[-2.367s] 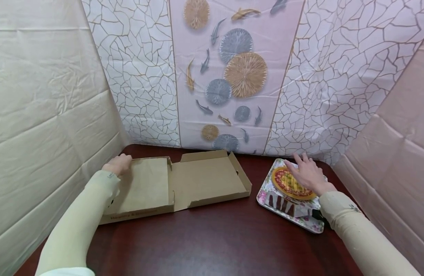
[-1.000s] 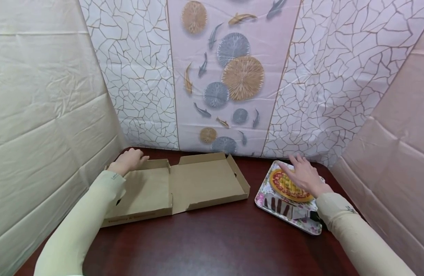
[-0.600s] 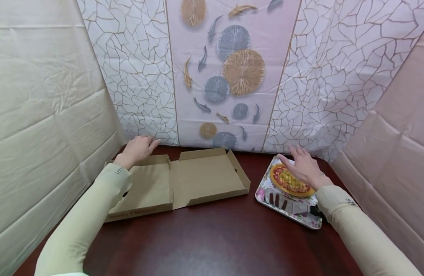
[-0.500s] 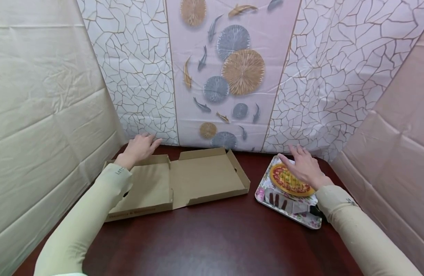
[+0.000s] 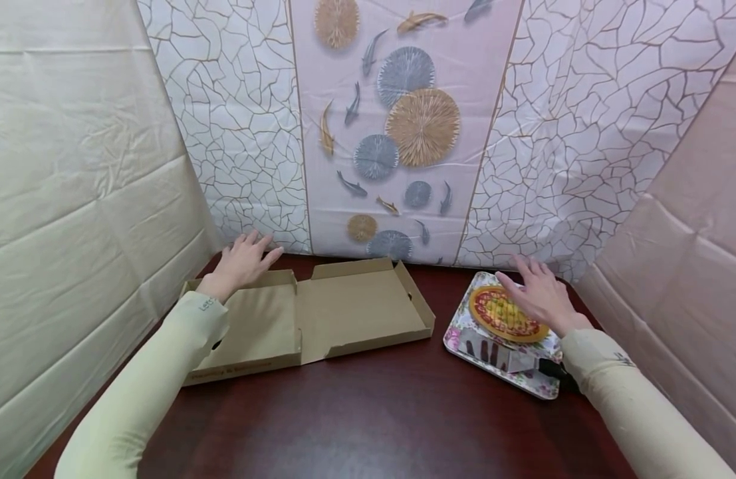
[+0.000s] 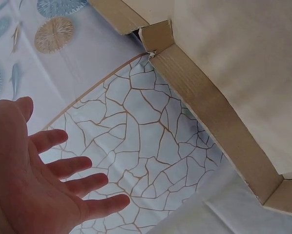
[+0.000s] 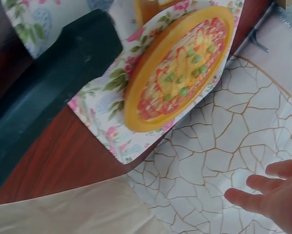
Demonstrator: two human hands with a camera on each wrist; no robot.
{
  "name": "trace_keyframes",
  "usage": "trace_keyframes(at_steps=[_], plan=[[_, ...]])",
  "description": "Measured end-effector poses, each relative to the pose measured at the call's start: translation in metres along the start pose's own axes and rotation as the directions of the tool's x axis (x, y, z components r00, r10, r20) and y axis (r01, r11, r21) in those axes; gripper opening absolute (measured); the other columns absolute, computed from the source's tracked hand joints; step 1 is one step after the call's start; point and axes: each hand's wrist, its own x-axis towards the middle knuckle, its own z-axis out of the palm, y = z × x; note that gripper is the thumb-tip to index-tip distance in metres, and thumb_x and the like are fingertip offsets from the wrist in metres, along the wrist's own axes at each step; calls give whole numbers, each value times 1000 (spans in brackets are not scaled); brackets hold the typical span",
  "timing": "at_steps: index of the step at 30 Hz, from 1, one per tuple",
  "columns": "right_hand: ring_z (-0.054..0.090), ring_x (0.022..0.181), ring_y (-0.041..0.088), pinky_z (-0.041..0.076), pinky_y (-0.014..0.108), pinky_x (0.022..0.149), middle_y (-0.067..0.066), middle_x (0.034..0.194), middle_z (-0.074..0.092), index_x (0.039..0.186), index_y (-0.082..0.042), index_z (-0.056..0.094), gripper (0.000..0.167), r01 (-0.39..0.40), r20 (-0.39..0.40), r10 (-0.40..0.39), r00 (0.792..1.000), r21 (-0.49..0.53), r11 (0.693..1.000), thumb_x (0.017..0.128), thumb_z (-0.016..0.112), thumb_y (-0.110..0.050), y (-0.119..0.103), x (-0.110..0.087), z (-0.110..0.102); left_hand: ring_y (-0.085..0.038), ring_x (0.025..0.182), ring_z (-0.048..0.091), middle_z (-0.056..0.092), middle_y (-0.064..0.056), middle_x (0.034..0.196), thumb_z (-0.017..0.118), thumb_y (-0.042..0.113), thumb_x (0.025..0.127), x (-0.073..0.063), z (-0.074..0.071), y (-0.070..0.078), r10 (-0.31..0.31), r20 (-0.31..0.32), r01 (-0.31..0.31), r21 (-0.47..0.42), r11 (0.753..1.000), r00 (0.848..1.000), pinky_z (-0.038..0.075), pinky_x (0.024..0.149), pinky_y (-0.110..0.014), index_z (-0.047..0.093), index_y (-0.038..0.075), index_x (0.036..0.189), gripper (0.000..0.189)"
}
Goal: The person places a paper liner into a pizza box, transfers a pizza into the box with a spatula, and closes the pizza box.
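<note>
My left hand [image 5: 243,263] is raised over the far left part of an opened cardboard pizza box [image 5: 356,306], its fingers spread and holding nothing. The left wrist view shows its bare palm beside the box's wall [image 6: 214,102]. Over at the right, my right hand [image 5: 544,296] hovers above a floral tray [image 5: 454,338] with straight fingers and nothing in them. It partly covers a round toy-like pizza [image 5: 504,318] with a yellow crust. In front of the pizza lies a slotted metal spatula [image 5: 514,360], whose dark handle [image 7: 48,83] reaches past the tray's edge.
The dark red-brown table [image 5: 356,412] extends in front of the box and tray. A patterned cloth [image 5: 397,133] hangs behind its far edge. Beige cloth [image 5: 92,199] walls in the left side, and another cloth [image 5: 679,253] the right.
My left hand has let go of the box's left edge, risen and moved right, with its fingers spreading. The right hand has shifted slightly right over the tray. Box and tray stay put.
</note>
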Motion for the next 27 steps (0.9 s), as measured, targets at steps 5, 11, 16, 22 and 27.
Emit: trace_keyframes(at_steps=[5,11,16,22,27], plan=[[15,136,60,23,74,101,38,152,14,155,-7,11,83,-11,-1,11,1000,-8,1000,97,26,-64,9,-5,2,-48,144,15,17,-24,158,27,60,99,-2,4,2,-1,5,1,-4,1000,1000,18,105,-75,25,14,153,71],[19,133,61,22,73,103,39,152,16,153,1,13,87,-20,13,20,1000,-1,1000,97,24,-64,13,-8,2,-47,143,17,20,-21,157,28,59,99,-3,7,2,0,-5,0,2,1000,1000,16,104,-76,23,17,154,69],[30,128,60,29,70,100,41,144,31,146,11,27,86,2,18,-2,1000,1,1000,98,26,-61,17,-13,0,-48,144,15,18,-23,158,27,58,100,-3,9,1,1,2,-1,1,1000,1000,13,104,-77,22,17,154,68],[49,117,54,41,64,93,38,129,51,132,14,47,86,21,62,-20,998,-25,999,96,34,-63,24,-19,-2,-47,144,15,21,-23,157,29,58,100,-3,8,0,7,-9,-7,13,1000,1000,8,103,-78,24,17,154,68],[55,112,49,46,61,87,35,127,55,128,11,55,92,-4,127,5,992,-14,1000,89,43,-71,28,-24,-6,-47,144,14,21,-23,156,31,55,100,-3,8,0,6,-10,-6,5,1000,1000,5,103,-79,23,17,154,66]])
